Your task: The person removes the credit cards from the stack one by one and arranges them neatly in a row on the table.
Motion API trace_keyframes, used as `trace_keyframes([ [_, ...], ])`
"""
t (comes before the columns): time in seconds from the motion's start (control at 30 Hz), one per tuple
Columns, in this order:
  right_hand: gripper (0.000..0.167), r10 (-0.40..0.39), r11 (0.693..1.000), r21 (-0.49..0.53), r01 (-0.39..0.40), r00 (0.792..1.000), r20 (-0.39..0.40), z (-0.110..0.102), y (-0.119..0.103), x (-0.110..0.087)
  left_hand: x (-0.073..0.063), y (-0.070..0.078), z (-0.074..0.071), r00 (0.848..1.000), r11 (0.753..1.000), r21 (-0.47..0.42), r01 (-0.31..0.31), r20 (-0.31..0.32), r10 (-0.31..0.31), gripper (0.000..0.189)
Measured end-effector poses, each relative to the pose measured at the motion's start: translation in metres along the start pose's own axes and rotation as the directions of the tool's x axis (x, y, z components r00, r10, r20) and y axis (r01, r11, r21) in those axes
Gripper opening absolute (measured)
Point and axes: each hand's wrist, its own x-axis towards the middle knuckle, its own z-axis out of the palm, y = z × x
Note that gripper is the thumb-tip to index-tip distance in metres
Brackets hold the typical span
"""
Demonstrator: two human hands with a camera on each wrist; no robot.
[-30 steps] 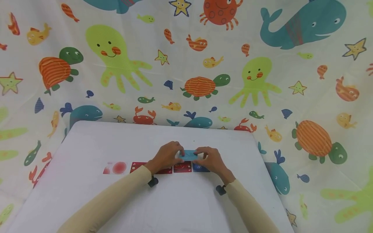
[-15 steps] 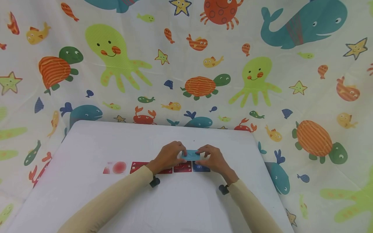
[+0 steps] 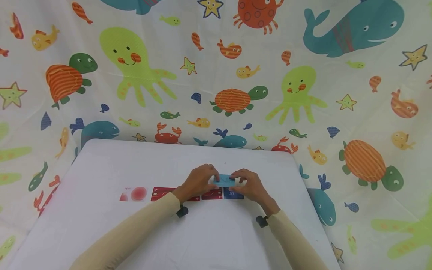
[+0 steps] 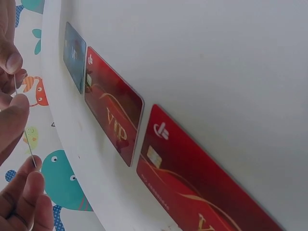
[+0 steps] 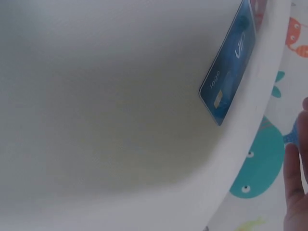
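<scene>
A light blue card (image 3: 224, 180) is held between both hands, above the far side of a row of cards. My left hand (image 3: 200, 180) pinches its left end with thumb and fingers. On the opposite end, my right hand (image 3: 251, 184) pinches it the same way. The left wrist view shows the held card (image 4: 30, 147) edge-on as a thin line between fingertips. Under and just nearer than the hands lie a dark blue VIP card (image 5: 230, 67) and a red VIP card (image 4: 115, 108). The right fingers (image 5: 292, 173) show only partly in the right wrist view.
Farther left in the row, another red card (image 3: 162, 193) is partly covered by the left wrist, and a pink and white card (image 3: 133, 194) lies at the end. The white table (image 3: 209, 236) ends at a curtain (image 3: 189, 86) printed with sea animals.
Both hands have shifted slightly to the right together, carrying the light blue card with them. The cards in the row have stayed put.
</scene>
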Motion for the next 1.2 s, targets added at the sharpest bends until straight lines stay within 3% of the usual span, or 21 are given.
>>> trace_keyframes([
  [0.63,0.040,0.009,0.999,0.043,-0.009,1.000,-0.012,-0.020,0.012,-0.021,0.009,0.020,0.010,0.998,0.998,-0.010,-0.058,0.003,0.058,0.023],
  [0.93,0.038,0.009,1.000,0.006,-0.009,1.000,-0.026,-0.023,0.017,-0.030,0.010,0.027,0.017,0.998,0.998,-0.013,-0.061,0.020,0.062,0.024],
  [1.2,0.038,-0.001,1.000,-0.018,0.000,1.000,-0.029,-0.027,0.022,-0.031,0.012,0.028,0.022,0.996,0.996,-0.004,-0.085,-0.002,0.085,0.023],
])
